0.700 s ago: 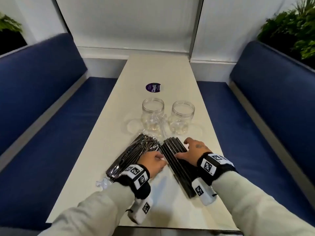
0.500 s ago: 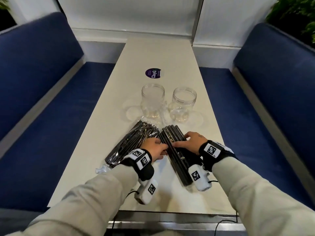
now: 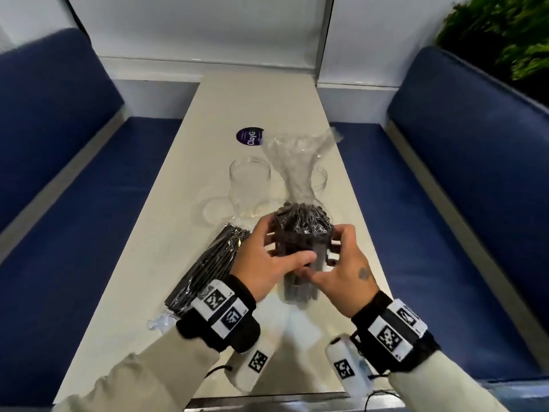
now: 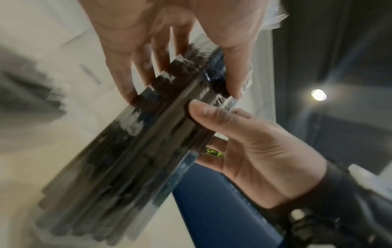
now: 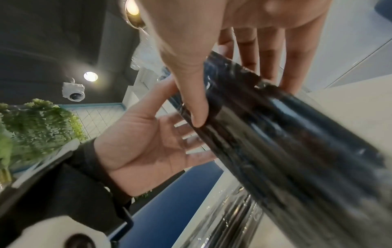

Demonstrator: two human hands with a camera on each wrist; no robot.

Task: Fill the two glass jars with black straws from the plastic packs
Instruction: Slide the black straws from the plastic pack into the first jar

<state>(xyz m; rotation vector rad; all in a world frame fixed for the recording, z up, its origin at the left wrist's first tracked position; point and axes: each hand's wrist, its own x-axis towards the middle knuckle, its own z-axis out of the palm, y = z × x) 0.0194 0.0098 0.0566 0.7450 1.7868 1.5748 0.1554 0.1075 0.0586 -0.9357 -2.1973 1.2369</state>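
I hold one clear plastic pack of black straws (image 3: 300, 233) upright above the table, its empty plastic top standing up toward the jars. My left hand (image 3: 279, 254) grips its left side, thumb across the front. My right hand (image 3: 329, 254) grips its right side. In the left wrist view the pack (image 4: 137, 151) is pinched between left thumb and fingers (image 4: 123, 80); the right wrist view shows the pack (image 5: 275, 134) blurred. The second pack (image 3: 208, 266) lies on the table to the left. The left glass jar (image 3: 249, 185) is empty; the right jar (image 3: 320, 178) is partly hidden behind the plastic.
The long white table (image 3: 255, 99) carries a round purple sticker (image 3: 249, 137) beyond the jars. Blue padded benches run along the left (image 3: 74, 203) and right (image 3: 445, 203). A green plant (image 3: 505, 34) stands behind the right bench.
The right-hand pack lay flat on the table under both hands; now both hands have lifted it and stood it upright. The other pack has stayed in place.
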